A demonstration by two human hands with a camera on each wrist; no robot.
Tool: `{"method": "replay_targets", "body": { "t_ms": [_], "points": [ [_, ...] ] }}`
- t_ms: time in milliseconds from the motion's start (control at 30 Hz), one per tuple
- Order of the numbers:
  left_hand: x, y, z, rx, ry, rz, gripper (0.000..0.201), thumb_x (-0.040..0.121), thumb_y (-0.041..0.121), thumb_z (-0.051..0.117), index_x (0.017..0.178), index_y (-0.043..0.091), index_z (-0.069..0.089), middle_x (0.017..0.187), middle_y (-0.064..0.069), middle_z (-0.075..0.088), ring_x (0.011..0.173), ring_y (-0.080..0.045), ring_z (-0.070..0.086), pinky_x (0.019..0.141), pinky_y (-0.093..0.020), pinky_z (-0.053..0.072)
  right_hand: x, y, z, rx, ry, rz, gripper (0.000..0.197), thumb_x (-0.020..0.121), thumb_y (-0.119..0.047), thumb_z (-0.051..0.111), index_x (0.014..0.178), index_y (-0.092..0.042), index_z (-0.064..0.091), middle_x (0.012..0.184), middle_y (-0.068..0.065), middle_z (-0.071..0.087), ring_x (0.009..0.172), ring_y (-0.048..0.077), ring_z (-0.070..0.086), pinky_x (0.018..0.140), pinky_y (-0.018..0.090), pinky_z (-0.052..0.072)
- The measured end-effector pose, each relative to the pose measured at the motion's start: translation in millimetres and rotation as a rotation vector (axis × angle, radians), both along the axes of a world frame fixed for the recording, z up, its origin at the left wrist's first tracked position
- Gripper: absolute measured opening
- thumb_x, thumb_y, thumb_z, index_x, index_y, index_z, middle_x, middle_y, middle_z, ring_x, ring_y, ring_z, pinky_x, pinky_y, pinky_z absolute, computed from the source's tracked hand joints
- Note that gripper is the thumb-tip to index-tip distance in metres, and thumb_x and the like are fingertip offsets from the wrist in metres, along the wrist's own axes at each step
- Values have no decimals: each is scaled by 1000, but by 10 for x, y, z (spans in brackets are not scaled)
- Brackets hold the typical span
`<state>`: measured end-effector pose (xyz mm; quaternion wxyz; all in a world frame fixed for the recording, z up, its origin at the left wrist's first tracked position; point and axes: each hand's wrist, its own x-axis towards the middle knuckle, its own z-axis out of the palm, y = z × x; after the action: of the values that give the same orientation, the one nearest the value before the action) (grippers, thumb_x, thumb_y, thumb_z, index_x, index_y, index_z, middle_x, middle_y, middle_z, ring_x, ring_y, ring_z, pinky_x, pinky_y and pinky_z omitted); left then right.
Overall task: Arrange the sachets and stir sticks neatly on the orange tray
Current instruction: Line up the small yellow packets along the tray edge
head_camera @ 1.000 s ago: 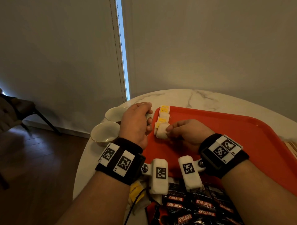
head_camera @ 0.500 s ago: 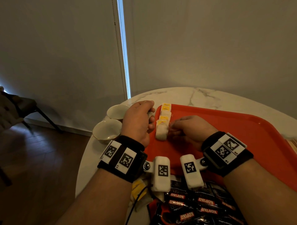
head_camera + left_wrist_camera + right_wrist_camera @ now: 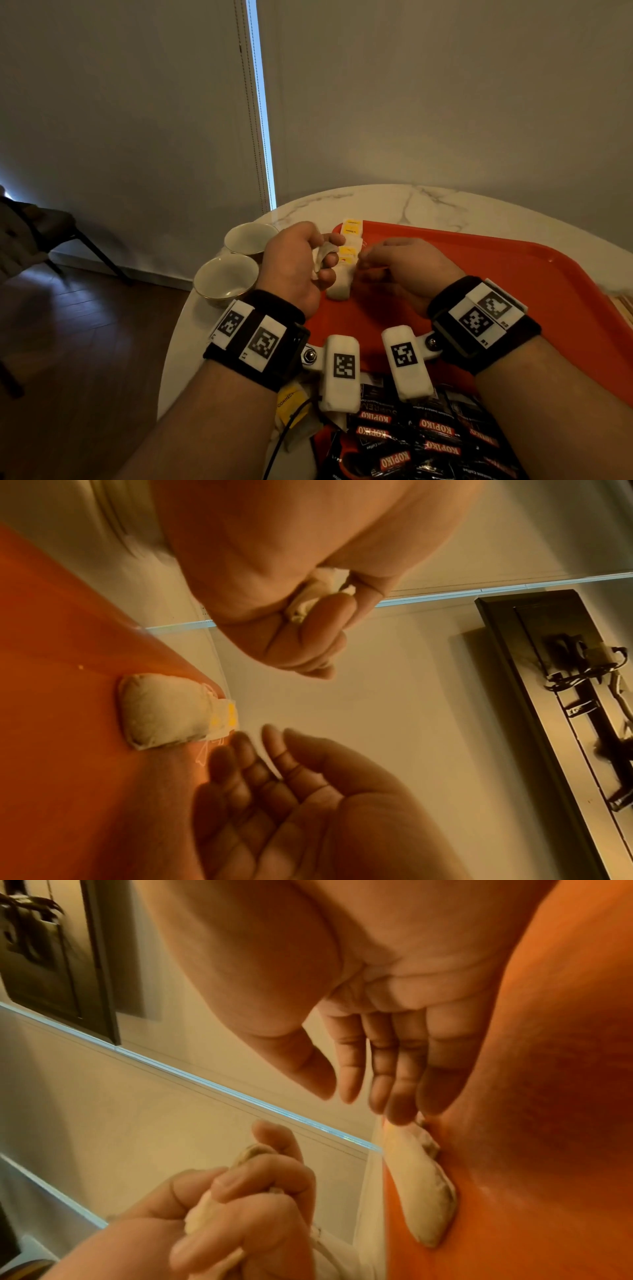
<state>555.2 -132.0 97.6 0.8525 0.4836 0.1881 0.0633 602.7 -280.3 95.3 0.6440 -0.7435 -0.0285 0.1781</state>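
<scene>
The left hand (image 3: 294, 263) is curling its fingers (image 3: 260, 1175) round a crumpled white tea bag (image 3: 323, 257), so that grip is closed on the bag, which is sitting inside the fist with one end poking out by the knuckles. The hand is hovering over the left edge of the tray (image 3: 513, 284), just beside the row of bags.

The right hand (image 3: 404, 267) is holding nothing: its grip is open, with the fingers (image 3: 404, 1074) lying nearly straight and together, palm facing the tray. The fingertips are reaching down to the far end of the nearest bag (image 3: 339, 289); whether they are touching it is hard to tell from the wrist views. That bag is lying flat on the tray, between the two hands, below and ahead of the open grip and just right of the closed one.

Beyond it, more bags with yellow tags (image 3: 352, 228) are lying in a line along the tray's left side, running away from the person.

The tray is resting on a round marble surface (image 3: 428, 202). Two white bowls (image 3: 226, 281) are standing on it to the left of the tray, close to the left hand. A heap of black Kopiko sachets (image 3: 428, 442) is lying at the near edge, under the wrists.
</scene>
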Motion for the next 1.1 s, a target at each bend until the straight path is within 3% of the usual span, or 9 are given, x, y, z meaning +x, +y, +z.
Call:
{"method": "replay_targets", "body": {
  "t_ms": [100, 167, 300, 467, 600, 700, 800, 1033, 1100],
  "points": [
    [-8, -21, 7, 25, 0, -59, 22, 82, 4, 38, 98, 3, 53, 77, -12, 66, 49, -14, 44, 37, -20, 25, 5, -23, 98, 88, -111, 20, 11, 96, -16, 66, 102, -10, 73, 98, 8, 71, 87, 19, 65, 79, 39, 56],
    [-37, -47, 18, 17, 3, -112, 24, 79, 4, 37, 97, 3, 53, 81, -16, 61, 48, -16, 43, 36, -18, 25, -11, -11, 122, 132, -162, 91, 14, 97, -20, 66, 105, -13, 74, 90, 2, 70, 85, 11, 65, 78, 31, 53],
    [-52, -64, -5, 44, -29, -208, 51, 74, 4, 38, 119, 1, 61, 75, -13, 56, 50, -17, 42, 36, -18, 27, -27, 9, 106, 143, -227, 229, 13, 95, -14, 67, 105, -10, 74, 81, -1, 70, 72, 8, 65, 78, 29, 55],
    [-68, -77, 23, 109, -43, -232, 29, 85, 6, 44, 108, 4, 60, 83, -21, 60, 48, -18, 41, 36, -16, 25, -9, -23, 124, 240, -276, 157, 7, 93, -7, 68, 99, -6, 72, 93, 8, 75, 75, 13, 66, 68, 27, 53],
    [-36, -49, 38, 112, -24, -169, 13, 95, 15, 55, 105, 10, 60, 76, -10, 66, 47, -14, 40, 37, -16, 22, 59, -75, 168, 399, -220, 12, 4, 95, -9, 65, 94, -12, 67, 88, 5, 73, 76, 16, 66, 71, 32, 52],
    [-2, -23, 3, 153, -62, -135, 21, 96, 27, 65, 111, 12, 65, 81, -4, 65, 51, -11, 41, 37, -18, 24, 54, -75, 173, 424, -203, 20, 3, 95, -10, 65, 93, -11, 67, 85, 6, 73, 67, 15, 65, 67, 30, 53],
    [-7, -57, -17, 243, -174, -129, 10, 98, 27, 68, 101, 17, 69, 80, -3, 62, 50, -10, 39, 37, -18, 25, 24, -52, 148, 441, -148, 71, 1, 96, -10, 64, 96, -10, 64, 82, 6, 73, 68, 17, 67, 66, 29, 55],
    [-10, -32, -24, 257, -226, -2, 9, 100, 16, 66, 106, 14, 72, 77, 0, 62, 50, -8, 40, 37, -17, 28, 40, -77, 119, 431, -190, 157, 14, 90, 4, 65, 97, -9, 64, 91, 10, 71, 88, 23, 70, 79, 37, 59],
    [-20, -34, -13, 261, -238, -2, 13, 101, 14, 64, 111, 14, 72, 78, -1, 64, 50, -8, 42, 38, -18, 29, 26, -70, 121, 422, -214, 198, 12, 89, -2, 68, 98, -11, 66, 97, 10, 70, 95, 22, 68, 84, 41, 58]
  ]
}}
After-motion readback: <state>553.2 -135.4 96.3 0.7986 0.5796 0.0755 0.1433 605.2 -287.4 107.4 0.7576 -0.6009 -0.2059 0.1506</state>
